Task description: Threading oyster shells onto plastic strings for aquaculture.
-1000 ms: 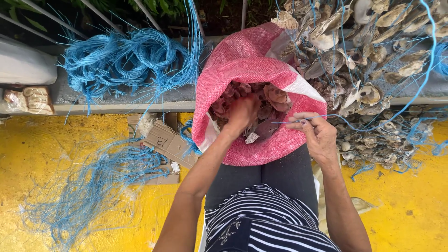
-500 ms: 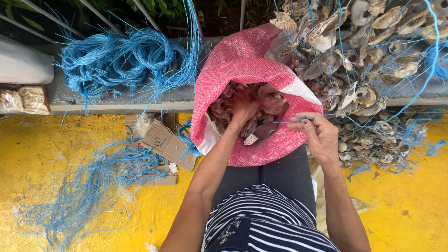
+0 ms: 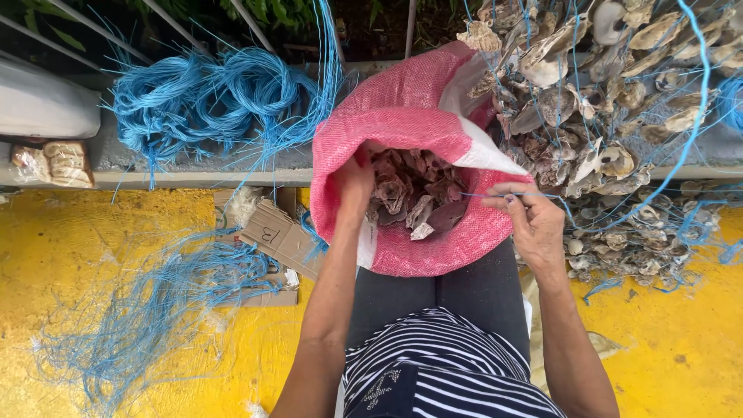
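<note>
The pink woven sack [image 3: 402,116] of shells [image 3: 414,193] sits open between both hands. The left hand [image 3: 354,182] reaches inside its mouth, fingers hidden, grip unclear. The right hand [image 3: 534,220], at the sack's rim, pinches a blue string [image 3: 542,194] running to strung shells [image 3: 611,101] beyond it

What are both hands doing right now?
Left hand: inside the pink sack, on the shells; grip cannot be told.
Right hand: closed, pinching a blue string.
</note>
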